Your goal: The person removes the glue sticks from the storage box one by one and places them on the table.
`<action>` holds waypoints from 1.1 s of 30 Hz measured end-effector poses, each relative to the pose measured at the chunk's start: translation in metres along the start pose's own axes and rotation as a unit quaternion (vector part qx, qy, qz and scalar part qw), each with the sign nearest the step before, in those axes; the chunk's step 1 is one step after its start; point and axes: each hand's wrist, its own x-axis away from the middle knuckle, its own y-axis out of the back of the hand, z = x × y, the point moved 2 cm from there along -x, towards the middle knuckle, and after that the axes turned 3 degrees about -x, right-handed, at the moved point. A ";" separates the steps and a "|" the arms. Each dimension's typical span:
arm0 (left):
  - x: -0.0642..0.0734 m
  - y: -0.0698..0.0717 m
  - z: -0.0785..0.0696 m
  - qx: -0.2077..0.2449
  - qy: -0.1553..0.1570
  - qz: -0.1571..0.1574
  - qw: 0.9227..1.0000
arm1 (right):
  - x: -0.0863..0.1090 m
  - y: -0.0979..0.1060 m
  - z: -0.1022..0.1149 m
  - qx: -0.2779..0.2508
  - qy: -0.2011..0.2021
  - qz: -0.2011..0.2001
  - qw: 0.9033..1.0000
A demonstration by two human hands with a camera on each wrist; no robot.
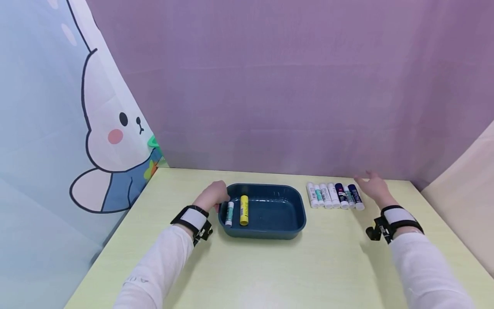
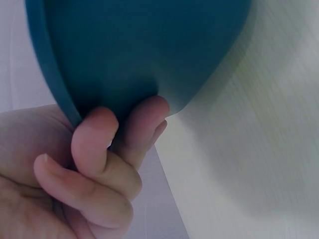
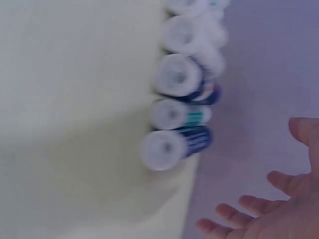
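Note:
A dark blue plastic tray [image 1: 266,234] stands on the table, and my left hand [image 1: 213,195] grips its left end. In the left wrist view the fingers [image 2: 94,132] curl against the outside of the tray wall [image 2: 149,50]. Inside the tray, at its left side, lie a small white-and-green glue stick [image 1: 229,214] and a yellow glue stick [image 1: 244,210]. Right of the tray, several glue sticks lie side by side in a row. My right hand [image 1: 373,188], fingers spread and holding nothing, hovers just beyond the dark blue glue stick [image 1: 356,197] that ends the row.
The pale yellow table [image 1: 270,274] reaches back to a purple cloth [image 1: 266,94]. On the left hangs a light blue cloth with a cartoon rabbit [image 1: 112,124]. A cream cloth [image 1: 463,193] hangs at the right.

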 end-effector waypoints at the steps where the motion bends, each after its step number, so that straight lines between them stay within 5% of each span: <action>1: 0.000 0.000 0.000 0.000 -0.001 0.000 1.000 | 0.001 0.004 0.005 -0.006 0.005 -0.004 1.000; 10: 0.001 -0.001 0.000 -0.010 -0.005 -0.006 1.000 | 0.013 0.032 0.060 0.003 0.056 -0.032 0.998; 16: 0.002 -0.002 0.001 0.023 0.003 -0.012 1.000 | 0.027 0.036 0.105 0.004 0.102 -0.053 0.993; 26: 0.002 -0.002 0.001 0.033 0.008 -0.018 0.999 | 0.058 0.014 0.178 0.054 0.194 -0.084 0.976; 33: -0.001 -0.003 0.001 0.031 0.015 -0.018 0.999 | 0.078 -0.014 0.211 0.068 0.230 -0.055 0.969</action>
